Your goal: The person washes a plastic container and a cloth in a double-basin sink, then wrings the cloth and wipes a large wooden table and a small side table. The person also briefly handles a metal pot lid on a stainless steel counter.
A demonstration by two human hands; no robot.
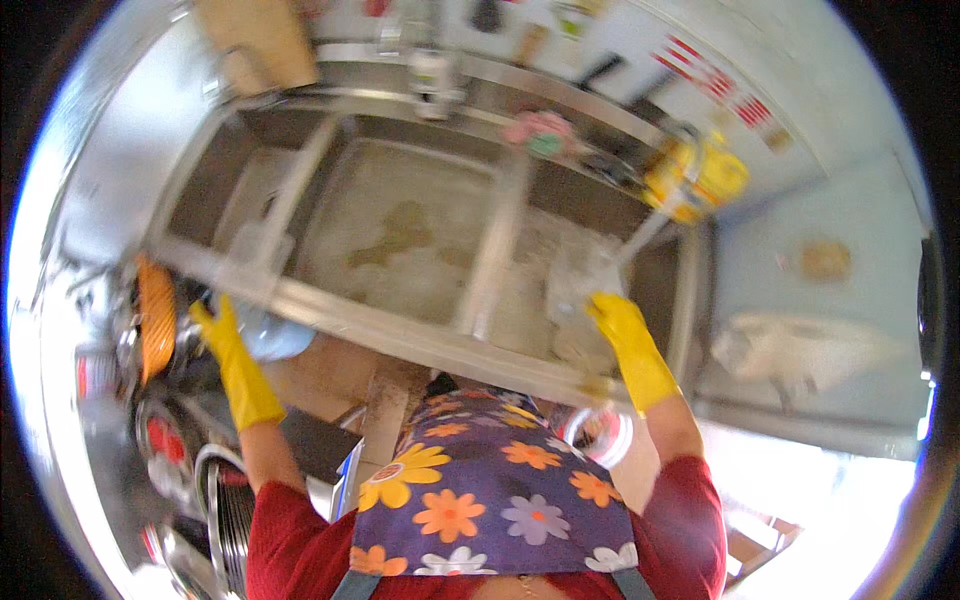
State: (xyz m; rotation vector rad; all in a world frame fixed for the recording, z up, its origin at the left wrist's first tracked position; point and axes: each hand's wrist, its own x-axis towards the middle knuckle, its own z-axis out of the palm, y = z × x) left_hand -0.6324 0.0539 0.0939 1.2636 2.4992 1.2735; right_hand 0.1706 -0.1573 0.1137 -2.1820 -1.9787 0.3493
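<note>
Both my hands wear long yellow rubber gloves, and the picture is smeared by motion. My right hand [620, 328] is over the right sink basin, its fingers closed at the edge of a crumpled clear plastic bag [582, 285]. Beside that bag a pale spout [648, 235] slants down into the basin. Off the sink's front left corner, my left hand [222, 335] is held with thumb and fingers apart and nothing visible in it. Close to it are an orange basket [156, 318] and a clear bluish plastic container [275, 335].
The steel sink [335, 302] has three basins; cloudy water [400, 200] with brownish residue stands in the middle one. A yellow bag or container [700, 178] and a pink-green scrubber [542, 133] are along the back. Pots and lids [165, 440] crowd the left; a whitish bag [790, 345] lies right.
</note>
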